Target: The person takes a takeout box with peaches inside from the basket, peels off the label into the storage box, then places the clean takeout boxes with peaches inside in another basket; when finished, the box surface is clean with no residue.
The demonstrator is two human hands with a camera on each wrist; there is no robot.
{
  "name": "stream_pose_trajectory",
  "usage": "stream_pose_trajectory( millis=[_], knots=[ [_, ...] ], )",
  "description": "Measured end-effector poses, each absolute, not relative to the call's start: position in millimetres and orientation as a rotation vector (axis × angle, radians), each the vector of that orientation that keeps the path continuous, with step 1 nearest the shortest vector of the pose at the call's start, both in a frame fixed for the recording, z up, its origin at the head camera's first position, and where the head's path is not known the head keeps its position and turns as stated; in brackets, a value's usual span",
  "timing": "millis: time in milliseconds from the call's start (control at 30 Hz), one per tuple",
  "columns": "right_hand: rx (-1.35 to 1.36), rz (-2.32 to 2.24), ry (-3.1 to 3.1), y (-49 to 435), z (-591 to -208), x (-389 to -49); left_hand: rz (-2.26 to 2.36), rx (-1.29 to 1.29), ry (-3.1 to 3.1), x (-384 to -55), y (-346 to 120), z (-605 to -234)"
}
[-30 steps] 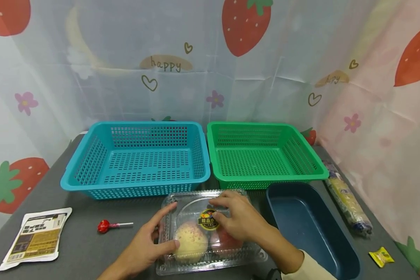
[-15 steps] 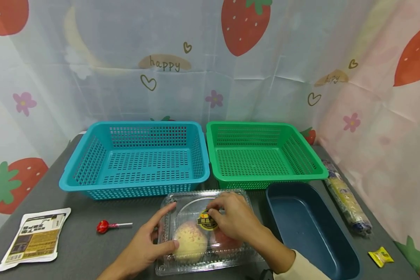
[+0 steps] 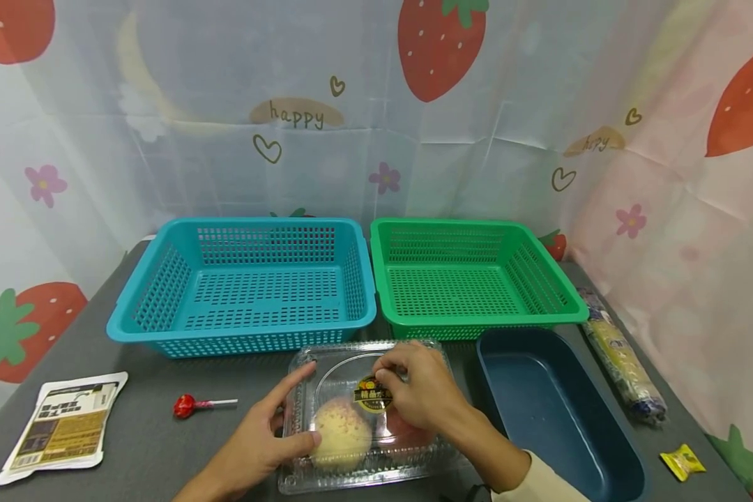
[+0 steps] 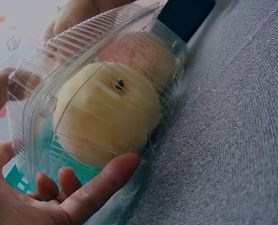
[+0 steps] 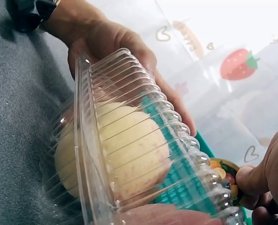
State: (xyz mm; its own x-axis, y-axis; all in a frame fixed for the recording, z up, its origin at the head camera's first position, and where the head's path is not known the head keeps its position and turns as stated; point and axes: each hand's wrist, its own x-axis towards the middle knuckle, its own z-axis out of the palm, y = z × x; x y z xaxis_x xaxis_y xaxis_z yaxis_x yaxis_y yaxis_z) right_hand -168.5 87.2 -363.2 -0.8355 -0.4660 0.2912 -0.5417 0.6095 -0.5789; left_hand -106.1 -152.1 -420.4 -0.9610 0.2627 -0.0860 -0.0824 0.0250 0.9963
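Observation:
A clear plastic clamshell box lies on the table at the front middle of the head view, lid closed. Inside are a pale yellow peach-like fruit and a redder one. My left hand grips the box's left side, thumb toward the front and index finger along the top. On the lid is a round black-and-gold sticker with fruit pictures. My right hand pinches this sticker's edge between thumb and finger; in the right wrist view the sticker stands partly up from the lid.
Behind the box stand a blue basket and a green basket. A dark blue tray is at the right, beside a long wrapped pack and a yellow candy. A lollipop and a white-edged pouch lie at left.
The right hand's thumb and fingers have drawn together at the sticker's upper edge, the hand shifting slightly left. My left hand and the box stay in place.

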Motion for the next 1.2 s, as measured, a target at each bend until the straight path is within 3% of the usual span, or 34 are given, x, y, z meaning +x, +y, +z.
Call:
stream_pose_trajectory(
  millis=[600,1200],
  knots=[
    [0.939,1.15,-2.585,107.5,-331.6,-163.7,2.035,0.24,2.089,-105.2,-152.6,-421.1],
    [0.917,1.494,-2.8,167.7,-289.6,-173.6,2.037,0.219,2.031,-104.6,-152.9,-419.1]
  ],
)
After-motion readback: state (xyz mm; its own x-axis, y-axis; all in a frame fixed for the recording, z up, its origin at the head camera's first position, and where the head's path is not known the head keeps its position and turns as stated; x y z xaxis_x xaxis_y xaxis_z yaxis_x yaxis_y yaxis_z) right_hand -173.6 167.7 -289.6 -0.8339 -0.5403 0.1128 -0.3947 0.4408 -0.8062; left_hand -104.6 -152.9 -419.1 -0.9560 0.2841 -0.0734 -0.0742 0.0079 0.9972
